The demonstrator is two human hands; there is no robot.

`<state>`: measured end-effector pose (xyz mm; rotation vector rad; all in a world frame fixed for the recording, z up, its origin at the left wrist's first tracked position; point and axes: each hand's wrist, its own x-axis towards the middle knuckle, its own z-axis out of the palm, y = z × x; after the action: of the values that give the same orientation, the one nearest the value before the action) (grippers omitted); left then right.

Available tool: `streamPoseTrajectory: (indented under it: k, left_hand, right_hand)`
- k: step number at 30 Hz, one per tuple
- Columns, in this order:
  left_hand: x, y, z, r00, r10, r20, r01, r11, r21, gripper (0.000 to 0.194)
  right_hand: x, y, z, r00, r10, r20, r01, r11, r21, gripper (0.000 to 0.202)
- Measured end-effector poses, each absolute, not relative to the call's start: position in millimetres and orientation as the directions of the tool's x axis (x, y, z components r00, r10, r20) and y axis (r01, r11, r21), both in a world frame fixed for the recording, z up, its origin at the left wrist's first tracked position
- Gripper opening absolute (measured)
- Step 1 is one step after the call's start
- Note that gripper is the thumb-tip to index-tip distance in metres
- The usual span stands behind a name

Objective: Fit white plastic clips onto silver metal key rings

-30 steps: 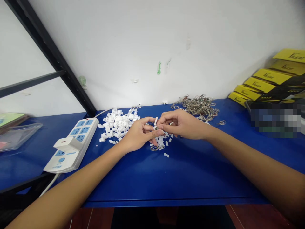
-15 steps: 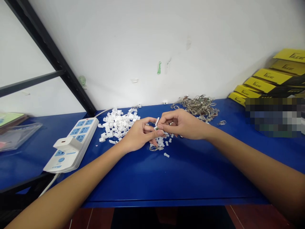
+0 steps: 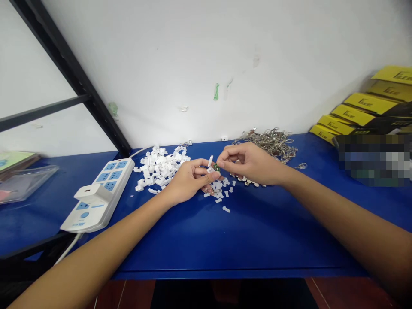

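My left hand (image 3: 188, 182) pinches a small white plastic case (image 3: 210, 169) between thumb and fingers, with a narrow white flap standing up from it. Against the case's right side is a small green circuit board (image 3: 216, 167), gripped at the fingertips of my right hand (image 3: 252, 165). Whether the board sits inside the case or only touches it, I cannot tell. Below the hands lie small white keyhole-shaped pieces (image 3: 226, 209). Pale round discs (image 3: 249, 182) show partly under my right hand. Left of my left hand spreads a heap of white plastic cases (image 3: 162, 165).
A tangled pile of thin wires (image 3: 273, 143) lies by the wall, behind my right hand. The white power strip (image 3: 111, 176) with a plugged-in adapter (image 3: 93, 194) stands at left, near the black shelf post (image 3: 80, 86). Yellow boxes (image 3: 370, 103) are stacked at right.
The green board now shows between my hands, where a dark part in the case was before. My right fingertips have shifted slightly right. The wire loop below my left hand is less visible.
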<state>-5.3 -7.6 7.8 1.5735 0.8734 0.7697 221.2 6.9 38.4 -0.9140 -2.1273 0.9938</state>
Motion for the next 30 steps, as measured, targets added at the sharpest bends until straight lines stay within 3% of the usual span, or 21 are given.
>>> streamPoseTrajectory:
  k: [5,10,13,16,21,26,28,30]
  left_hand:
    - [-4.6,-7.0,7.2,0.465,0.884,0.054,0.151,-0.139,0.979,0.043]
    - [-8.3,-5.8,17.0,0.369,0.914,0.17,0.268,-0.28,0.922,0.041]
    - [-18.2,-5.3,33.6,0.277,0.864,0.421,0.543,-0.502,0.673,0.04]
    - [-30.8,-2.9,49.6,0.233,0.749,0.621,0.79,-0.518,0.328,0.04]
    - [-47.4,8.4,52.7,0.306,0.807,0.505,0.925,-0.377,0.043,0.043]
    - [-55.2,16.8,46.9,0.281,0.893,0.35,0.959,-0.249,-0.135,0.04]
    - [-55.6,17.4,47.7,0.261,0.92,0.291,0.96,-0.217,-0.175,0.041]
    - [-55.1,16.9,49.3,0.245,0.941,0.235,0.959,-0.199,-0.2,0.043]
  right_hand:
    - [236.1,14.9,50.7,-0.487,0.834,0.26,0.352,0.46,-0.815,0.03]
    - [275.8,36.7,61.9,-0.189,0.933,0.306,0.44,0.359,-0.823,0.031]
    - [301.4,50.7,64.3,0.041,0.949,0.312,0.552,0.239,-0.799,0.026]
    - [320.8,60.2,64.9,0.252,0.919,0.302,0.63,0.082,-0.773,0.018]
    - [338.6,66.0,63.0,0.364,0.899,0.243,0.756,-0.133,-0.641,0.016]
    - [341.3,70.2,57.3,0.322,0.917,0.237,0.831,-0.153,-0.535,0.013]
    - [336.2,71.1,54.6,0.338,0.89,0.307,0.861,-0.16,-0.483,0.01]
    - [324.8,69.8,50.5,0.304,0.825,0.477,0.912,-0.107,-0.396,0.017]
